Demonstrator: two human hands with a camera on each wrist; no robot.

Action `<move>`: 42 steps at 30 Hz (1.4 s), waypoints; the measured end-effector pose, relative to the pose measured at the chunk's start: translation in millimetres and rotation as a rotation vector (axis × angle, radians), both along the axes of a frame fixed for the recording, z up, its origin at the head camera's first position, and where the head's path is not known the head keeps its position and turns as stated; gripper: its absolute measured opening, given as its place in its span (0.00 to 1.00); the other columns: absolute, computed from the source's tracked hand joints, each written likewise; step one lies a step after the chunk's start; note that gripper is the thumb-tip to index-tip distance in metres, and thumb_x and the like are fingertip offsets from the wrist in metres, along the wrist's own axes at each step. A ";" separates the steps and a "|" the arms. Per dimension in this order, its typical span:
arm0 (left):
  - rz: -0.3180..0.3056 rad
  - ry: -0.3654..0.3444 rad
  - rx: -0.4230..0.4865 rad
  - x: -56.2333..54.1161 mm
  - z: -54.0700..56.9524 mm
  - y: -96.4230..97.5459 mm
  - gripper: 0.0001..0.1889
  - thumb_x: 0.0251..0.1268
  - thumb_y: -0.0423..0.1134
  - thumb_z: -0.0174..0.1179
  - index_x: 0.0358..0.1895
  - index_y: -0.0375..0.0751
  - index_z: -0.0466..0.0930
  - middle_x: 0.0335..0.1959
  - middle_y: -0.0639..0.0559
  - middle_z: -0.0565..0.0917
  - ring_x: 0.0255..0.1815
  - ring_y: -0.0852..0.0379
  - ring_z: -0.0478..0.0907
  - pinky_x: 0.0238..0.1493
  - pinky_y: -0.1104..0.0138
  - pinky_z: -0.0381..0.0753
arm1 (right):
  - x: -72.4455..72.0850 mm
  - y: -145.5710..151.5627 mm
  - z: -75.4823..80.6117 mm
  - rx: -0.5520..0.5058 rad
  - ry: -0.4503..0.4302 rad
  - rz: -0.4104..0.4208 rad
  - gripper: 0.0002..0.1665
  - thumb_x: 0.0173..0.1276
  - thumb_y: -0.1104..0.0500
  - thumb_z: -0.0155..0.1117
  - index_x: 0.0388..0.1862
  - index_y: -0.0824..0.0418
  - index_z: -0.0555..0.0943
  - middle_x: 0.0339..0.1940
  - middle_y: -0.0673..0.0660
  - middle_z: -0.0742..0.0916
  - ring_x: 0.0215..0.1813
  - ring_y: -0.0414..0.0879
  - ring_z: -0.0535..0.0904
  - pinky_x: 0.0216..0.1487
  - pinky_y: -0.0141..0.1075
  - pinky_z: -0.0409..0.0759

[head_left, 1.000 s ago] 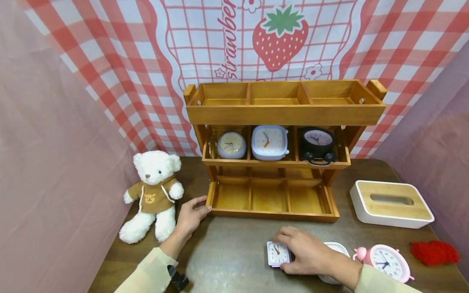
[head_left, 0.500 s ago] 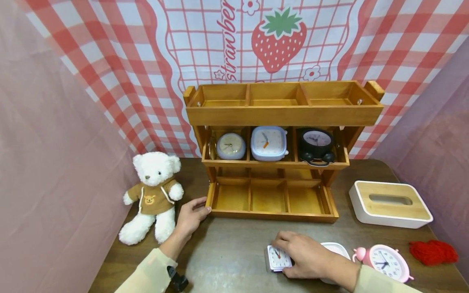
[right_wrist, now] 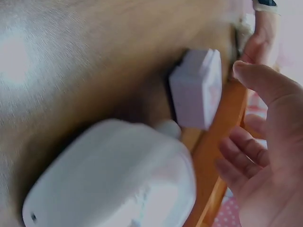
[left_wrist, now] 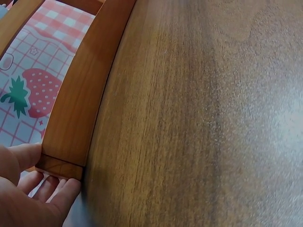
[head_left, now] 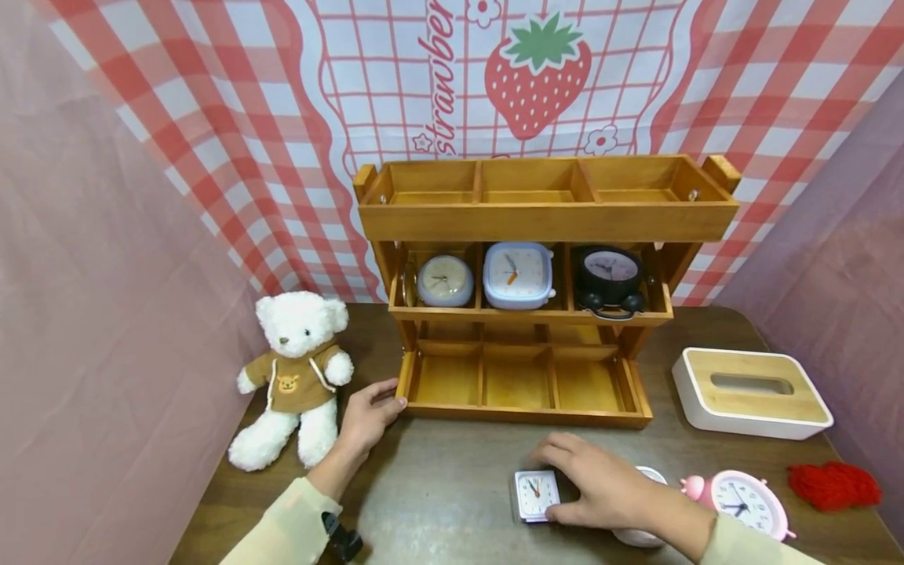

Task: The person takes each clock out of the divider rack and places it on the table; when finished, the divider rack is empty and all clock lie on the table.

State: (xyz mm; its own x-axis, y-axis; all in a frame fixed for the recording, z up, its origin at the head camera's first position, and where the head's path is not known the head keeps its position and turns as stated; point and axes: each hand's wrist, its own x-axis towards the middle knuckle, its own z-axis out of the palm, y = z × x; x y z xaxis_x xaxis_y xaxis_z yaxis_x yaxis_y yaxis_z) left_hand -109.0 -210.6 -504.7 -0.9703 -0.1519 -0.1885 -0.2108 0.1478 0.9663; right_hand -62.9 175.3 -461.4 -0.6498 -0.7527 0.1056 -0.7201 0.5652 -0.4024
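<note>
A small square white-and-lavender alarm clock (head_left: 537,495) rests on the table, face up in the head view. My right hand (head_left: 600,486) is beside it with thumb and fingers spread apart; in the right wrist view the hand (right_wrist: 265,142) has a visible gap to the clock (right_wrist: 196,90). My left hand (head_left: 369,420) holds the lower left corner of the tiered wooden shelf (head_left: 526,413), thumb and fingers at its end piece (left_wrist: 61,168) in the left wrist view. Partly hidden under my right forearm is a white rounded clock (right_wrist: 109,175).
The middle tier bears a round blue-grey clock (head_left: 445,281), a blue square clock (head_left: 518,275) and a black twin-bell clock (head_left: 609,276). A pink alarm clock (head_left: 749,502), red yarn (head_left: 833,486) and a tissue box (head_left: 752,392) stand right. A teddy bear (head_left: 297,380) sits left.
My right hand's fingers have come off the small square clock and spread, the hand shifting slightly right. The clock has moved slightly on the table. My left hand stays at the shelf.
</note>
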 end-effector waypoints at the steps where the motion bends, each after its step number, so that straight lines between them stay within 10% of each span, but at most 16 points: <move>1: -0.003 0.000 -0.001 0.0 0.3 -0.1 0.25 0.69 0.31 0.65 0.68 0.31 0.76 0.62 0.28 0.80 0.61 0.43 0.80 0.49 0.68 0.84 | -0.8 2.2 3.1 -0.010 0.018 -0.012 0.35 0.55 0.42 0.81 0.60 0.48 0.80 0.56 0.40 0.80 0.56 0.37 0.79 0.53 0.42 0.84; 13: -0.010 -0.008 -0.036 -3.0 -1.1 -1.0 0.24 0.68 0.30 0.65 0.67 0.31 0.77 0.61 0.30 0.81 0.62 0.42 0.80 0.51 0.67 0.83 | -22.5 33.0 76.4 -0.170 0.353 -0.172 0.34 0.47 0.44 0.85 0.53 0.49 0.82 0.52 0.42 0.83 0.52 0.40 0.81 0.51 0.39 0.83; 22: -0.016 -0.007 -0.037 -2.7 -1.8 -0.3 0.24 0.68 0.30 0.65 0.67 0.31 0.77 0.61 0.30 0.82 0.60 0.43 0.81 0.50 0.68 0.83 | -58.6 55.8 125.7 -0.320 0.427 -0.403 0.34 0.44 0.54 0.87 0.50 0.59 0.82 0.48 0.52 0.85 0.46 0.43 0.77 0.46 0.33 0.70; 34: -0.007 -0.007 -0.025 -1.3 -2.1 -0.2 0.24 0.67 0.29 0.65 0.66 0.31 0.78 0.59 0.30 0.83 0.58 0.45 0.82 0.47 0.70 0.83 | -83.8 51.1 135.8 -0.374 0.336 -0.859 0.45 0.55 0.42 0.81 0.62 0.69 0.77 0.51 0.70 0.80 0.50 0.63 0.74 0.47 0.54 0.69; 42: 0.005 0.005 -0.030 -2.2 -1.7 -1.1 0.24 0.67 0.29 0.65 0.66 0.31 0.77 0.59 0.29 0.83 0.59 0.43 0.81 0.48 0.70 0.83 | -94.0 32.3 129.9 -0.560 0.326 -0.993 0.42 0.54 0.42 0.80 0.59 0.68 0.80 0.51 0.69 0.81 0.54 0.64 0.76 0.57 0.56 0.70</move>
State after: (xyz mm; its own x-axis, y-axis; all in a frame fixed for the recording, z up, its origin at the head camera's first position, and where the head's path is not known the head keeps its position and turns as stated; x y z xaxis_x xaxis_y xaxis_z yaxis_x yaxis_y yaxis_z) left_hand -111.2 -211.6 -506.5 -0.9704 -0.1622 -0.1789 -0.2068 0.1760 0.9624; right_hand -156.9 207.6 -331.6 -0.8050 0.2698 0.5284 -0.1797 0.7380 -0.6505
